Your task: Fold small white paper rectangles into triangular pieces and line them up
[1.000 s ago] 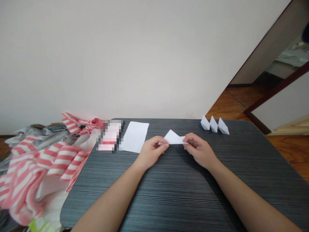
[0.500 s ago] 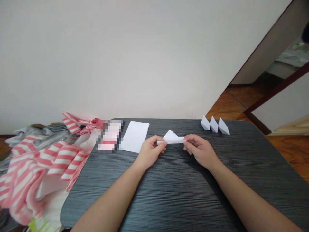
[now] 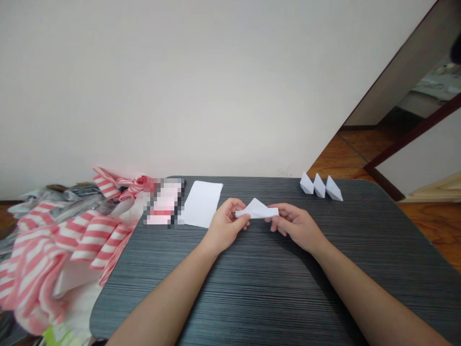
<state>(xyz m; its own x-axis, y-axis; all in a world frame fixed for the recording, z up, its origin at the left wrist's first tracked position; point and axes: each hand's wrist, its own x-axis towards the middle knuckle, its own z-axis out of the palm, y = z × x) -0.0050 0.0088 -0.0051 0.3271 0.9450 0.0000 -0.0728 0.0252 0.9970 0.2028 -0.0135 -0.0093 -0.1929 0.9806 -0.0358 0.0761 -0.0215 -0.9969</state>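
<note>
A small white folded paper piece (image 3: 258,209) with a pointed top is held just above the dark striped table (image 3: 252,288). My left hand (image 3: 226,228) pinches its left end with thumb and fingers closed. My right hand (image 3: 295,225) pinches its right end from the other side. Both forearms reach in from the bottom of the view.
Three finished white folded paper triangles (image 3: 320,186) stand in a row at the table's far right. A flat white sheet (image 3: 201,203) lies at the far left, beside a blurred pink-and-white item (image 3: 163,202). Pink-and-white striped bags (image 3: 61,250) pile up off the table's left edge.
The two hands have drawn slightly closer together, and the paper piece has bowed and turned a little between them. Nothing else has moved.
</note>
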